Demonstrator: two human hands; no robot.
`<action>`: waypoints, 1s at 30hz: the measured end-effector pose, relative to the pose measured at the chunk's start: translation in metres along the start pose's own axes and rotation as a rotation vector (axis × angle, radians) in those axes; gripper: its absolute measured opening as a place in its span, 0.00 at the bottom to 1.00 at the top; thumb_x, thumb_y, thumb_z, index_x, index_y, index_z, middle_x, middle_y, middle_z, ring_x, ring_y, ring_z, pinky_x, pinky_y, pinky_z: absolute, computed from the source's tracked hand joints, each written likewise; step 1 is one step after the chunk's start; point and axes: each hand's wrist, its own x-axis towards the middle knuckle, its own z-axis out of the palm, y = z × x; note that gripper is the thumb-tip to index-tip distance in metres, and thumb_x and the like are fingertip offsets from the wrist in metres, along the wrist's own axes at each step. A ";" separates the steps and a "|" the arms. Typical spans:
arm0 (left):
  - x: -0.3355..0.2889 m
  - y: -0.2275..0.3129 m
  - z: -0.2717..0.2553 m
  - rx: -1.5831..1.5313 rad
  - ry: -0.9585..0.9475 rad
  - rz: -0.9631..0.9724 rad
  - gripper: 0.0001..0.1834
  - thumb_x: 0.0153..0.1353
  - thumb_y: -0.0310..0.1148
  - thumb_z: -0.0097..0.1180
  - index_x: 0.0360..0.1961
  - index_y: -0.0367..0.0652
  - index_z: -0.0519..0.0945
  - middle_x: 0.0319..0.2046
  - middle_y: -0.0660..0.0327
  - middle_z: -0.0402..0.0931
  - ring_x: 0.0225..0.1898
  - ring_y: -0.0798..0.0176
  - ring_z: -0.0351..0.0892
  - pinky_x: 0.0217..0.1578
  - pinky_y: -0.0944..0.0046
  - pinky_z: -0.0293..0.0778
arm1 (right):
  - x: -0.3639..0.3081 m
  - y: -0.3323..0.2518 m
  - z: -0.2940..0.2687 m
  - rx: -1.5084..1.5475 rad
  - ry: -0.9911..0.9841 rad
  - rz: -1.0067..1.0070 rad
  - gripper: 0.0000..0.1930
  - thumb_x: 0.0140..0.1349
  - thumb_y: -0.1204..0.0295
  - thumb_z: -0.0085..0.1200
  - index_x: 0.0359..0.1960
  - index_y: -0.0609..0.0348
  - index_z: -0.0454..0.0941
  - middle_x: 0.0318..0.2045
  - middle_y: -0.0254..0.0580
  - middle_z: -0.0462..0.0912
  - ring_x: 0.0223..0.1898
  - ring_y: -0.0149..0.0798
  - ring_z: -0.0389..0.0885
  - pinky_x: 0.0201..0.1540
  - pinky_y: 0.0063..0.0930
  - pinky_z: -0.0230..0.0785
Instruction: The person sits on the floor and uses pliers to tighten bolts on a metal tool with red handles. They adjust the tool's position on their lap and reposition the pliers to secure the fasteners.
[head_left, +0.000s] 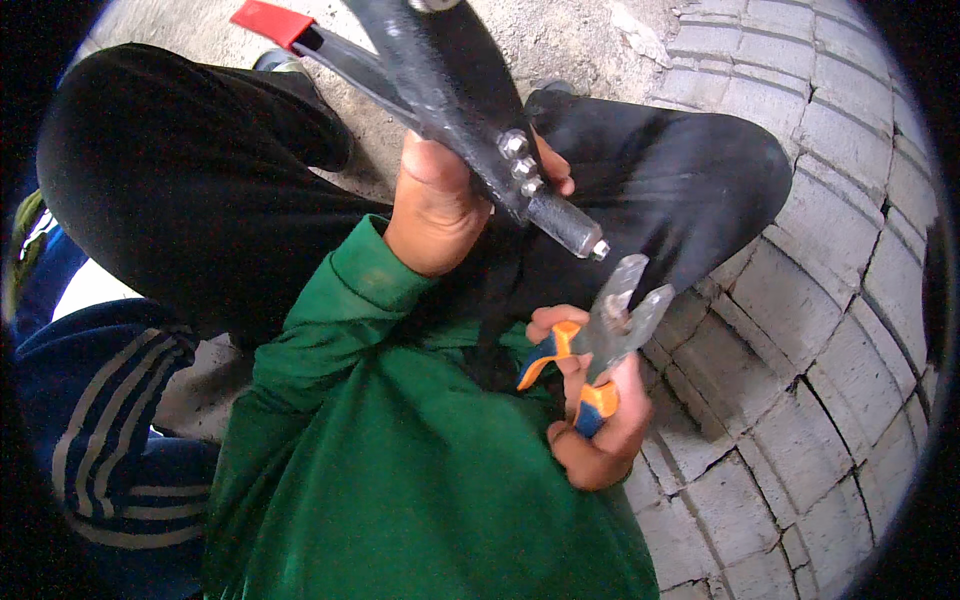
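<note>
My left hand (440,205) is wrapped around the body of a black hand riveter (470,120), which lies slantwise over my lap. Three small silver nosepieces sit along its side, and a metal tip (600,248) ends its nose, pointing down and right. One of its handles ends in a red grip (272,22); the upper part runs out of the picture. In my right hand (610,440) are pliers (610,335) with orange and blue handles. Their jaws are spread apart, just below the riveter's tip and not visibly touching it.
My bent legs in black trousers (190,150) frame the work on both sides. Grey paving blocks (790,400) cover the ground at right, with rough concrete (570,45) beyond. Close at left is another person's leg in dark blue striped trousers (120,440).
</note>
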 end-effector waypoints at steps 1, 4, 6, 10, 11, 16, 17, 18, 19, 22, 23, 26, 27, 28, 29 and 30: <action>0.001 -0.002 0.001 -0.011 -0.001 0.000 0.44 0.44 0.78 0.46 0.42 0.46 0.66 0.31 0.54 0.76 0.33 0.54 0.81 0.38 0.54 0.80 | -0.002 0.003 0.002 0.008 -0.025 -0.044 0.41 0.34 0.81 0.42 0.61 0.73 0.61 0.58 0.53 0.70 0.61 0.43 0.68 0.65 0.30 0.53; 0.002 -0.004 0.000 -0.027 -0.004 0.004 0.44 0.42 0.77 0.50 0.42 0.46 0.67 0.32 0.54 0.77 0.35 0.53 0.81 0.39 0.53 0.80 | 0.005 0.009 0.022 0.080 0.011 -0.193 0.41 0.32 0.84 0.38 0.60 0.77 0.60 0.55 0.57 0.70 0.60 0.44 0.67 0.66 0.33 0.51; 0.006 -0.003 -0.004 -0.007 -0.021 0.008 0.45 0.40 0.76 0.53 0.42 0.45 0.67 0.32 0.54 0.78 0.37 0.53 0.82 0.41 0.50 0.81 | 0.010 0.003 0.026 -0.021 -0.004 -0.159 0.42 0.33 0.84 0.38 0.61 0.78 0.59 0.55 0.57 0.69 0.60 0.43 0.66 0.66 0.32 0.50; 0.010 -0.004 -0.014 0.021 -0.051 0.100 0.47 0.37 0.75 0.59 0.41 0.42 0.67 0.34 0.50 0.79 0.38 0.51 0.83 0.47 0.46 0.80 | 0.022 0.000 0.036 -0.089 0.028 -0.177 0.44 0.34 0.86 0.36 0.65 0.78 0.55 0.58 0.56 0.68 0.62 0.42 0.65 0.67 0.33 0.50; 0.011 -0.007 -0.017 0.017 -0.062 0.132 0.48 0.36 0.76 0.60 0.41 0.41 0.67 0.34 0.49 0.79 0.38 0.50 0.83 0.48 0.45 0.79 | 0.024 -0.001 0.039 -0.090 0.049 -0.170 0.44 0.35 0.86 0.36 0.65 0.78 0.54 0.58 0.55 0.67 0.62 0.42 0.65 0.67 0.33 0.50; 0.017 -0.012 -0.020 0.079 -0.162 0.277 0.48 0.38 0.75 0.61 0.44 0.42 0.65 0.36 0.46 0.77 0.40 0.46 0.81 0.56 0.39 0.71 | 0.032 -0.005 0.046 -0.175 0.118 -0.236 0.46 0.35 0.89 0.35 0.68 0.78 0.51 0.59 0.60 0.65 0.61 0.48 0.67 0.65 0.33 0.54; 0.017 -0.012 -0.024 0.085 -0.215 0.274 0.46 0.42 0.72 0.62 0.45 0.43 0.65 0.38 0.46 0.76 0.42 0.46 0.80 0.59 0.37 0.67 | 0.034 -0.005 0.047 -0.216 0.144 -0.264 0.46 0.35 0.89 0.35 0.68 0.78 0.50 0.58 0.61 0.65 0.60 0.50 0.68 0.65 0.32 0.55; 0.020 -0.010 -0.028 0.087 -0.272 0.274 0.43 0.45 0.69 0.63 0.47 0.44 0.65 0.40 0.46 0.75 0.45 0.46 0.78 0.62 0.36 0.64 | 0.036 -0.011 0.048 -0.293 0.173 -0.266 0.46 0.36 0.90 0.36 0.68 0.78 0.50 0.56 0.63 0.66 0.57 0.53 0.70 0.62 0.34 0.60; 0.020 -0.010 -0.025 0.139 -0.239 0.262 0.41 0.47 0.67 0.64 0.47 0.44 0.66 0.41 0.46 0.74 0.46 0.46 0.78 0.62 0.37 0.65 | 0.037 -0.010 0.048 -0.337 0.216 -0.297 0.46 0.37 0.90 0.38 0.69 0.74 0.50 0.55 0.64 0.65 0.55 0.56 0.70 0.60 0.36 0.62; 0.021 -0.011 -0.020 0.223 -0.202 0.141 0.33 0.51 0.56 0.67 0.46 0.44 0.69 0.47 0.47 0.71 0.50 0.49 0.76 0.58 0.42 0.68 | 0.043 0.000 0.043 -0.447 0.349 -0.359 0.47 0.40 0.89 0.44 0.71 0.66 0.51 0.52 0.65 0.66 0.50 0.62 0.70 0.55 0.42 0.65; 0.023 -0.010 -0.022 0.200 -0.233 0.033 0.30 0.50 0.50 0.69 0.46 0.44 0.71 0.52 0.49 0.70 0.51 0.50 0.75 0.56 0.45 0.70 | 0.045 0.001 0.039 -0.398 0.359 -0.359 0.46 0.40 0.89 0.43 0.71 0.67 0.52 0.51 0.64 0.67 0.50 0.62 0.71 0.55 0.42 0.65; 0.024 0.005 0.004 0.068 -0.201 -0.335 0.32 0.48 0.43 0.73 0.51 0.46 0.72 0.61 0.51 0.66 0.59 0.50 0.71 0.55 0.45 0.72 | 0.049 0.012 0.022 -0.265 0.403 -0.360 0.43 0.39 0.88 0.42 0.67 0.69 0.57 0.44 0.59 0.71 0.46 0.58 0.72 0.54 0.40 0.66; 0.024 0.008 0.012 -0.059 -0.200 -0.402 0.41 0.48 0.38 0.72 0.61 0.34 0.67 0.56 0.55 0.69 0.56 0.59 0.71 0.58 0.56 0.70 | 0.049 0.015 0.014 -0.160 0.355 -0.384 0.41 0.39 0.88 0.42 0.65 0.70 0.60 0.40 0.51 0.72 0.42 0.49 0.72 0.50 0.34 0.67; 0.026 0.007 0.014 -0.061 -0.205 -0.373 0.40 0.49 0.38 0.72 0.60 0.34 0.68 0.55 0.55 0.69 0.56 0.59 0.71 0.58 0.56 0.70 | 0.050 0.017 0.012 -0.002 0.323 -0.367 0.39 0.40 0.87 0.42 0.64 0.69 0.61 0.40 0.46 0.71 0.40 0.43 0.71 0.48 0.31 0.67; 0.028 0.005 0.014 -0.063 -0.209 -0.343 0.39 0.49 0.38 0.72 0.59 0.35 0.69 0.55 0.55 0.69 0.57 0.58 0.71 0.59 0.56 0.70 | 0.052 0.020 0.010 0.155 0.301 -0.354 0.38 0.41 0.87 0.42 0.63 0.68 0.63 0.39 0.43 0.70 0.39 0.38 0.70 0.46 0.29 0.66; 0.025 0.000 0.015 -0.094 -0.127 -0.278 0.37 0.49 0.39 0.72 0.58 0.35 0.70 0.54 0.55 0.70 0.57 0.57 0.71 0.58 0.55 0.71 | 0.054 0.025 0.010 0.316 0.284 -0.339 0.36 0.42 0.87 0.42 0.62 0.67 0.64 0.39 0.39 0.70 0.38 0.32 0.69 0.44 0.26 0.66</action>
